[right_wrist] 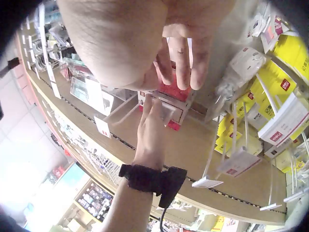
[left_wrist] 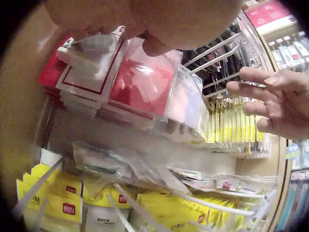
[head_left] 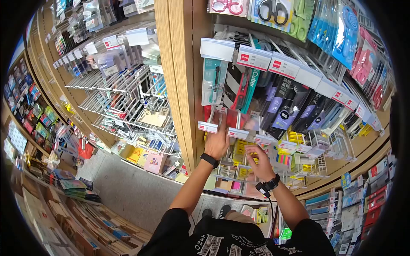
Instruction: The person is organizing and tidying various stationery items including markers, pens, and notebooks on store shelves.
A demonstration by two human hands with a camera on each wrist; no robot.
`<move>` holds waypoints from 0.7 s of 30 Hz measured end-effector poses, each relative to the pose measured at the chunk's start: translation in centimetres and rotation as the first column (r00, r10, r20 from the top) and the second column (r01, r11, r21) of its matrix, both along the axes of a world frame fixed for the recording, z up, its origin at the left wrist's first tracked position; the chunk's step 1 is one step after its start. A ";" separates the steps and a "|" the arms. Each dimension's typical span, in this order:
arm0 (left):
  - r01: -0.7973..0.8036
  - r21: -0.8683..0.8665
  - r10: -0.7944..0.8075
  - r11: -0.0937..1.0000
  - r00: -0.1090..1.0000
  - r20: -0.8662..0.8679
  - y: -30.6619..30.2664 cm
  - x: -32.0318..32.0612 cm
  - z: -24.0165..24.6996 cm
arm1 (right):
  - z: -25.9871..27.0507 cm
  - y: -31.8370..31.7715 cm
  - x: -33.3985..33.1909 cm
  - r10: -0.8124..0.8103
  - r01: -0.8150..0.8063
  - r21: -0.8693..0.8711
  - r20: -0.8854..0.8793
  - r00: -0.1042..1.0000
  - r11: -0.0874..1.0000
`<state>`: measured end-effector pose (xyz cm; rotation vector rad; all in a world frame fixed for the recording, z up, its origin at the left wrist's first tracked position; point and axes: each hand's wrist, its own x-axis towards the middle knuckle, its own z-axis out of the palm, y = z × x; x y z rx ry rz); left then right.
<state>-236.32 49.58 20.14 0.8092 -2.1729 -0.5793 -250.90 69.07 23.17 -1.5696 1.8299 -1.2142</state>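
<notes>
My left hand (head_left: 217,144) reaches into a shelf bay, its fingers extended among hanging flat packs. In the left wrist view a white pack with a red border (left_wrist: 72,86) and a red pack in clear wrap (left_wrist: 141,89) lie just below that hand's fingers. Seen from the right wrist, the straight fingers of the left hand (right_wrist: 152,133) overlap the white pack. My right hand (head_left: 261,165) hovers to the right and lower, its fingers loosely spread with nothing in them. Pale pink and lilac packs (left_wrist: 186,99) hang beside the red one.
Cutters in packaging (head_left: 243,87) and purple-and-black packs (head_left: 284,113) hang above the hands. White price tags (head_left: 238,133) stick out on wire hooks. Yellow packs (left_wrist: 53,193) hang lower down. A wooden upright (head_left: 173,77) borders the bay on the left.
</notes>
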 end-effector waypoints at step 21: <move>0.209 -0.157 -0.205 0.965 0.978 0.041 1.6 0.4 3.0 | 1.3 0.3 -2.0 -0.247 0.250 -0.120 0.040 0.968 0.961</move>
